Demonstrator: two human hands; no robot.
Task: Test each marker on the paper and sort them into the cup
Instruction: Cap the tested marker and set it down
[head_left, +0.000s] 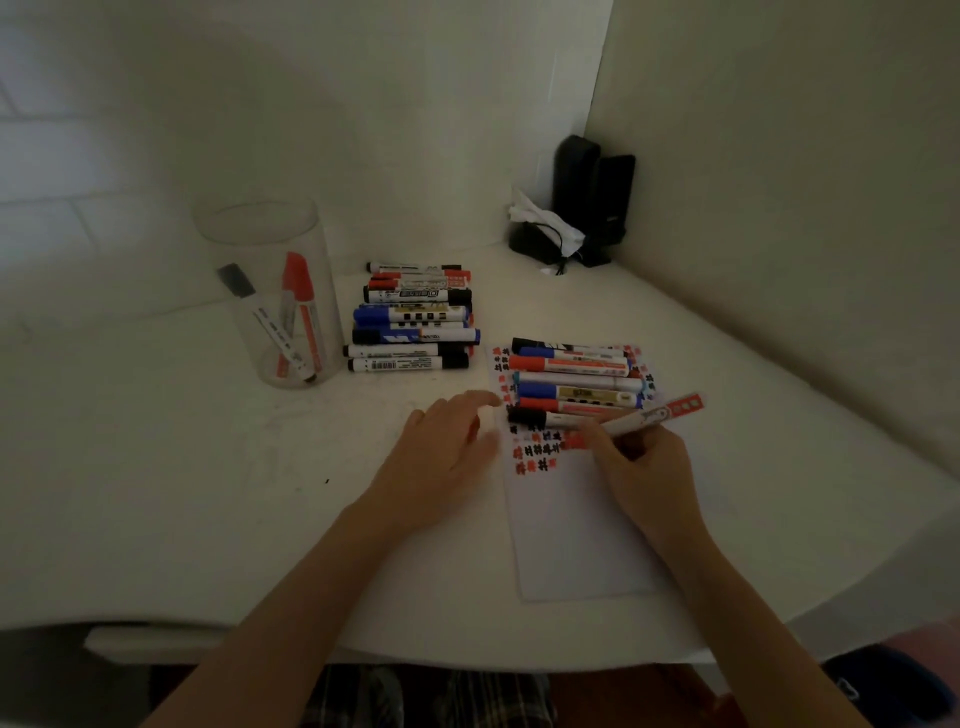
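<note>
While the right hand (644, 467) curls its fingers (597, 439) closed around a white-barrelled marker with a red end (654, 413), the tip of that marker meets the white sheet of paper (571, 530) among rows of small red and black test marks (537, 449). The marker slants up and away to the right, its red end above the hand. Just left of the paper's edge, the left hand (441, 457) lies palm down on the white bench (208, 493), fingers loosely spread; something small and red shows under them, though I cannot tell whether it is gripped. On the far end of the paper sits a stack of capped markers in red, blue and black (576, 379), lying side by side. A second pile of markers (413, 319) rests on the bench to the left of that, well clear of the paper. Beside it stands the tall clear plastic cup (270, 296), holding two markers upright and leaning: one black-capped (260, 317), one red-capped (298, 301). Back in the corner stand dark objects with a crumpled white tissue (540, 223).
</note>
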